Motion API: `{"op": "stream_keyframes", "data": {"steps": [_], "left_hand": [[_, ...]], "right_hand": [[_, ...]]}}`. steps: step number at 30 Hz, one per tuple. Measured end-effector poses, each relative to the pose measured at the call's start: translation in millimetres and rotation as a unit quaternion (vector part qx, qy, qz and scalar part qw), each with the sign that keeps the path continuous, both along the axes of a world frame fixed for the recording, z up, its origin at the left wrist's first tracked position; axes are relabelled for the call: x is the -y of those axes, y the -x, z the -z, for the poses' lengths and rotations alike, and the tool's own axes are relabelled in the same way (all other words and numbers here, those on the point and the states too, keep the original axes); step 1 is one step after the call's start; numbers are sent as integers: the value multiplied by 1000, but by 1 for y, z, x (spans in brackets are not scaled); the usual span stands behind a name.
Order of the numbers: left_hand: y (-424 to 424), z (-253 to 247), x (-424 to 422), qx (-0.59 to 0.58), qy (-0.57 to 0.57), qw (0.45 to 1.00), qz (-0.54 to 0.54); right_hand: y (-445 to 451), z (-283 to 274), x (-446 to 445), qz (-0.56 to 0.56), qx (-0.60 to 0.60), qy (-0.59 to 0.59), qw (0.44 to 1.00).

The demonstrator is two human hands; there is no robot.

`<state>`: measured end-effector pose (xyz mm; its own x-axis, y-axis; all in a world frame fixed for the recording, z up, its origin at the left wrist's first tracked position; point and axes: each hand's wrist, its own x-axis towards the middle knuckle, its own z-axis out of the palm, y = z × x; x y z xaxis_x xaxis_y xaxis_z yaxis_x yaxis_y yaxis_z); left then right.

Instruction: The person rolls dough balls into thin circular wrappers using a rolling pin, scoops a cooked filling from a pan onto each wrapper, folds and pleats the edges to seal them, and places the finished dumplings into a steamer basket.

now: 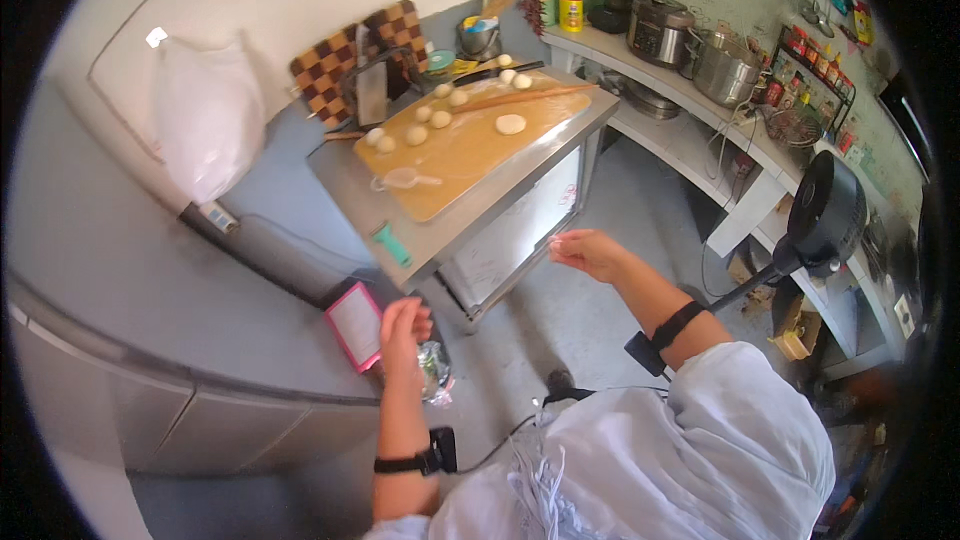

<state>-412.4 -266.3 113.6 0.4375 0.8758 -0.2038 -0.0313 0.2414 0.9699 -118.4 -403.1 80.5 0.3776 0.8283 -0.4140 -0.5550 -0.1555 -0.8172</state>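
Observation:
My left hand is raised beside a pink-framed board, its fingers loosely curled; whether it holds anything cannot be seen. My right hand is in the air in front of the steel table, fingertips pinched, with a small pale bit at the tips that is too small to identify. A yellow pastry board lies on the table. Several dough balls, a flattened dough round, a wooden rolling pin and a translucent scoop rest on it. A green-handled peeler lies at the table's near left corner.
A checkered cutting board and a cleaver stand behind the pastry board. To the right, a counter holds a pressure cooker and a steel pot. A black fan stands nearer. A white bag hangs on the left wall.

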Motion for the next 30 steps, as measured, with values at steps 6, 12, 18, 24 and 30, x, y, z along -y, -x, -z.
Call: {"op": "stream_keyframes", "data": {"steps": [6,12,18,24,30], "left_hand": [[-211,25,-93,-154,-128,967,156],[-344,66,-189,-166,-78,971,152],[-456,108,-257,-324,-226,900,184],[-477,92,-265,-364,-168,874,274],[-444,89,-269,-245,-119,926,261]], "right_hand": [[-130,-14,-12,79,23,31,996],[-200,-4,-73,107,25,12,994],[-250,0,-145,99,63,50,992],[-285,15,-204,62,51,95,992],[-328,39,-274,-120,201,71,970]]}}
